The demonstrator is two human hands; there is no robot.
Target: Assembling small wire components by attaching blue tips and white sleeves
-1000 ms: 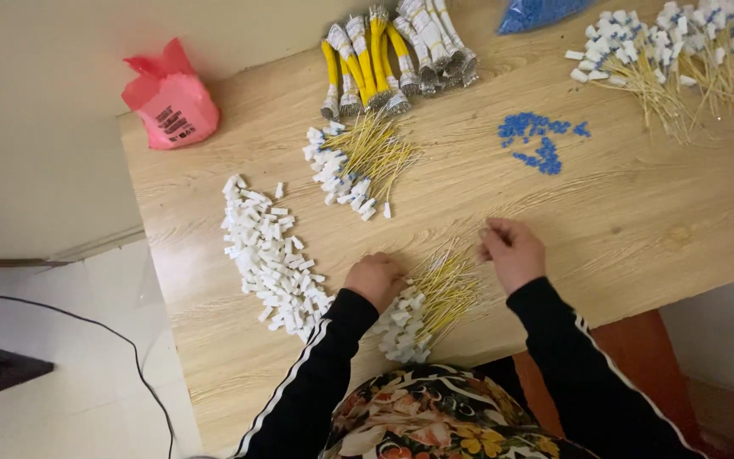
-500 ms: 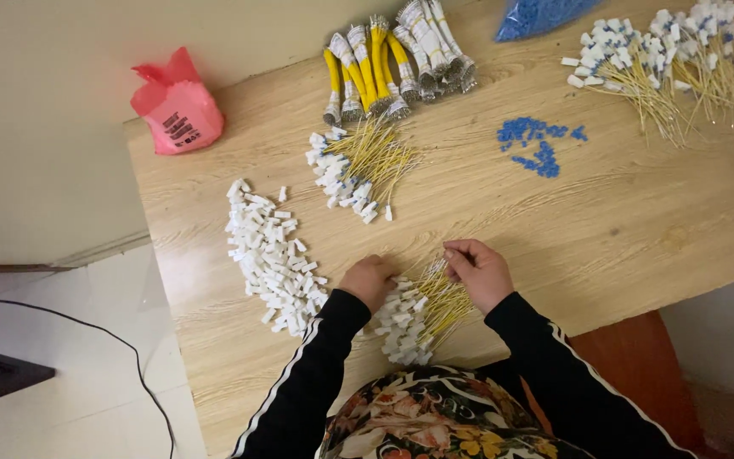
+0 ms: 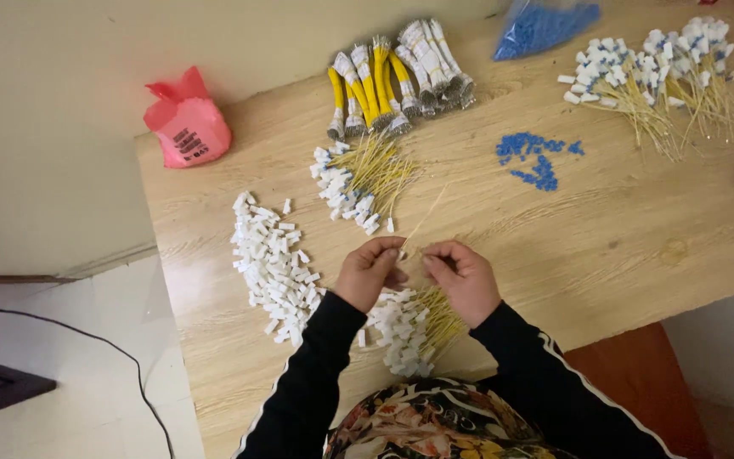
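My left hand [image 3: 369,270] and my right hand [image 3: 462,275] meet above the near edge of the wooden table [image 3: 605,246]. Together they pinch one thin yellow wire [image 3: 425,219] that slants up and to the right from the fingertips. A small white connector seems to sit at the left fingertips, but it is too small to be sure. Just below the hands lies a heap of yellow wires with white connectors [image 3: 409,327]. A pile of loose white connectors [image 3: 272,265] is spread to the left of my left hand.
Further back lie a second wire heap [image 3: 365,180], bundled yellow cables [image 3: 392,76], scattered blue pieces [image 3: 537,157], a blue bag [image 3: 545,24], a far-right wire heap [image 3: 664,81] and a red bag [image 3: 187,126]. The floor with a black cable [image 3: 87,340] is left.
My right hand moved left from the bare table to meet my left hand. Both hands rose off the near heap, and a single yellow wire now sticks up between them.
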